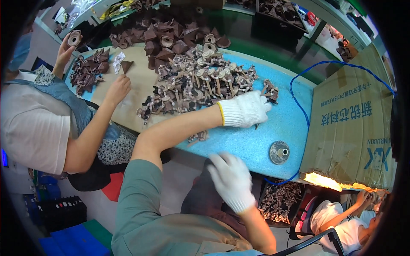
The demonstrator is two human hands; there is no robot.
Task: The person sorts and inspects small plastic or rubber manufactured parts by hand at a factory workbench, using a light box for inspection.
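My left hand point(245, 110), in a white knitted glove with a yellow cuff edge, reaches across the blue tabletop point(239, 145). Its fingers are curled, and a small dark tip pokes out below them; what they hold is hidden. Just beyond the fingertips is a small brown figurine point(270, 91). To the left of this hand lies a big heap of painted figurines point(200, 81) in brown, cream and black. My right hand point(232, 181), also white-gloved, hangs over my lap off the table's near edge, slightly blurred, fingers stretched and apart with nothing visible in them.
Brown pointed pieces point(166, 38) are piled behind the figurines. A round metal disc with a hub point(279, 152) sits near the right corner. A blue cable point(294, 96) loops beside a cardboard box point(348, 123). A co-worker point(38, 123) handles brown pieces at left; a crate point(279, 202) holds figurines below.
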